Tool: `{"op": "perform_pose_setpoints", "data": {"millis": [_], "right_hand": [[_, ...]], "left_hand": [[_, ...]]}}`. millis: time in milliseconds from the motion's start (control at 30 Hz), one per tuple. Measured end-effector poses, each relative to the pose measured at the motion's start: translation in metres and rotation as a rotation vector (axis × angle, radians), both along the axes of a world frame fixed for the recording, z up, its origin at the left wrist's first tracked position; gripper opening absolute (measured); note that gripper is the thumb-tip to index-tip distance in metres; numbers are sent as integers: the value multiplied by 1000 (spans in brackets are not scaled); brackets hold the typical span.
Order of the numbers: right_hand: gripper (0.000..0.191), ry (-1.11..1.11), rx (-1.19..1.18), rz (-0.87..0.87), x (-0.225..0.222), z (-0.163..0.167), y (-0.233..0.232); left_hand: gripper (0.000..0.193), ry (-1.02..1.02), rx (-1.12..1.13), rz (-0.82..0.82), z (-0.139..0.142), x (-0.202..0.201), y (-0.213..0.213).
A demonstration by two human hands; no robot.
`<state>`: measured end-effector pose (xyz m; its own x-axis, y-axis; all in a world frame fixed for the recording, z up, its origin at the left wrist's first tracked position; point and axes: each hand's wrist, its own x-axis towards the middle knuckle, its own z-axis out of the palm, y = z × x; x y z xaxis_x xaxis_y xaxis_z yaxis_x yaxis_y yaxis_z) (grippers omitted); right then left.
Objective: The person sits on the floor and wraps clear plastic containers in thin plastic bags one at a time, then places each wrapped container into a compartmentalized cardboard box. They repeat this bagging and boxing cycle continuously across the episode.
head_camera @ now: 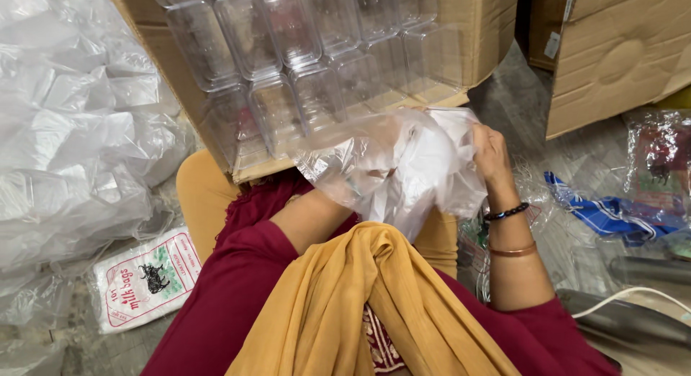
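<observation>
Plastic bag (403, 171), one, clear and crumpled, sits above the lap, pinched closed in the right hand's (491, 154) grip; the left hand is buried inside it, grip impossible to tell. Two cardboard boxes (619, 52) stand on the grey floor (518, 95); about ten clear containers (288, 52) fill one.

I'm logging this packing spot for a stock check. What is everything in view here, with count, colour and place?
clear plastic containers: many, transparent, stacked in the open box ahead
cardboard box: one, brown, ahead, holding the containers
second cardboard box: one, brown, upper right
clear plastic bag: one, transparent, between both hands
heap of plastic bags: many, clear, far left
printed packet: one, white with red and green print, floor lower left
blue cloth: one, blue striped, floor right
left hand: hidden inside the bag
right hand: gripping the bag's edge, wrist with bangles
</observation>
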<state>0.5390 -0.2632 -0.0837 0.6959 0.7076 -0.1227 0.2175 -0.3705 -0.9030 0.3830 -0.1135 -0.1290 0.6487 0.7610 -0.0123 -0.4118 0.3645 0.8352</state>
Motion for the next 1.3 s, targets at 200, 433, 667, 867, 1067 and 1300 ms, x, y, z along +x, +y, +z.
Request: {"op": "perform_pose_setpoints", "data": {"millis": [200,433,667,867,1067,1300], "right_hand": [[31,398,202,-14,-7,-29,4],[33,-606,-24,202,-22,-17,-9],[104,-377,248,535,-23,22,-36],[78,547,719,297,-74,27,27],[67,973,837,459,-142,55,113],[68,166,189,862,-291,41,188]], "left_hand": [[14,117,-82,107,-4,1,3],[14,108,-163,-34,1,0,-13],[15,-92,-269,-377,39,-5,-30],[16,-136,-340,-478,48,-56,-25],[17,-138,-311,-488,70,-167,3],[18,24,-199,17,71,-375,80]]}}
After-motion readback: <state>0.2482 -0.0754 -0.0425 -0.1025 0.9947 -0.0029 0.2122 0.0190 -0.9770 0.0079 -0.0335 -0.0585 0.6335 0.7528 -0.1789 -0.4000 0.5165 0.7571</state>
